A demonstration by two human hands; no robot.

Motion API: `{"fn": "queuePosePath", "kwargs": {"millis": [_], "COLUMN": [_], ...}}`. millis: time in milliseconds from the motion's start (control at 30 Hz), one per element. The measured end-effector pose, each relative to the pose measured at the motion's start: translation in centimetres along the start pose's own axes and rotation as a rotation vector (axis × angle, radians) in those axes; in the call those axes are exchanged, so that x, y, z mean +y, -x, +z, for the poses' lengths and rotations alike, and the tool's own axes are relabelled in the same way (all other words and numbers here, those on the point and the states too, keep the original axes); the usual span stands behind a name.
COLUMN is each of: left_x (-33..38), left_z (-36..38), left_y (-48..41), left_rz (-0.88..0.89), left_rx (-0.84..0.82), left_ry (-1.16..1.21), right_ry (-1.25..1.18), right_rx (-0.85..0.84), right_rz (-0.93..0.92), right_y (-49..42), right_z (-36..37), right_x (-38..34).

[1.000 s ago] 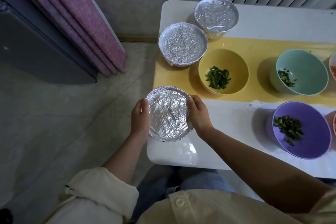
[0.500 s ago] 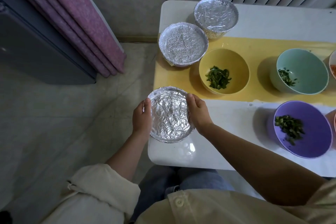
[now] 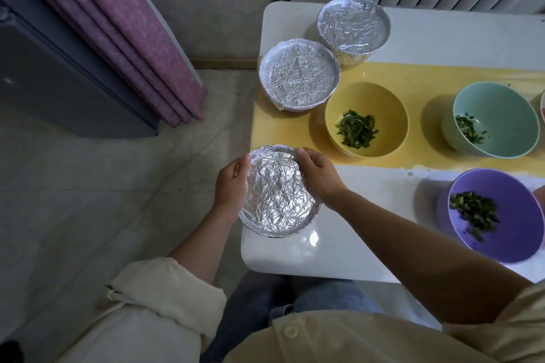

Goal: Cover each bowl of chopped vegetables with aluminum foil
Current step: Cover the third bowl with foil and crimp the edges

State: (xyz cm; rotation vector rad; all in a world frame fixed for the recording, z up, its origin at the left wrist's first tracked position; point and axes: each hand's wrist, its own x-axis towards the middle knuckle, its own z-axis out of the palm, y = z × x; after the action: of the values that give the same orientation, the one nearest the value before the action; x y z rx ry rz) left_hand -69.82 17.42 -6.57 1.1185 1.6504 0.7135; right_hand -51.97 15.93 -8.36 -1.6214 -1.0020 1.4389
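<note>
Gripping the foil-covered bowl (image 3: 278, 200) at the near left corner of the table (image 3: 368, 247), we curl our left hand (image 3: 231, 186) and right hand (image 3: 317, 175) round its opposite edges; the yellow bowl (image 3: 386, 103), green bowl (image 3: 510, 115) and purple bowl (image 3: 519, 233) stand uncovered.

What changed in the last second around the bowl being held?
The left hand and right hand slid along the rim of the foil-covered bowl toward its far side, still holding it. That bowl, the yellow bowl and the purple bowl stayed put.
</note>
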Motion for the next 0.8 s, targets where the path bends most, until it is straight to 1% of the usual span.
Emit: {"fn": "queuePosePath", "kwargs": {"millis": [133, 267, 333, 467, 700, 800], "left_x": [0.2, -0.5, -0.7, -0.6, -0.2, -0.6], "left_z": [0.1, -0.3, -0.3, 0.0, 0.2, 0.3], "left_y": [0.2, -0.2, -0.4, -0.2, -0.1, -0.1], "left_rz": [0.013, 0.005, 0.013, 0.011, 0.022, 0.031], "left_rx": [0.044, -0.017, -0.018, 0.057, 0.080, 0.097], "left_ry": [0.013, -0.057, -0.064, -0.073, -0.122, -0.108], "right_ry": [0.015, 0.007, 0.023, 0.005, 0.006, 0.015], "right_rx": [-0.009, -0.070, -0.089, -0.058, -0.044, -0.056], "right_rz": [-0.004, 0.054, 0.072, 0.050, 0.055, 0.073], "right_y": [-0.1, -0.3, -0.4, -0.3, -0.1, 0.0], "right_z": [0.1, -0.7, -0.9, 0.0, 0.2, -0.2], "right_x": [0.0, -0.4, -0.5, -0.2, -0.9, -1.8]}}
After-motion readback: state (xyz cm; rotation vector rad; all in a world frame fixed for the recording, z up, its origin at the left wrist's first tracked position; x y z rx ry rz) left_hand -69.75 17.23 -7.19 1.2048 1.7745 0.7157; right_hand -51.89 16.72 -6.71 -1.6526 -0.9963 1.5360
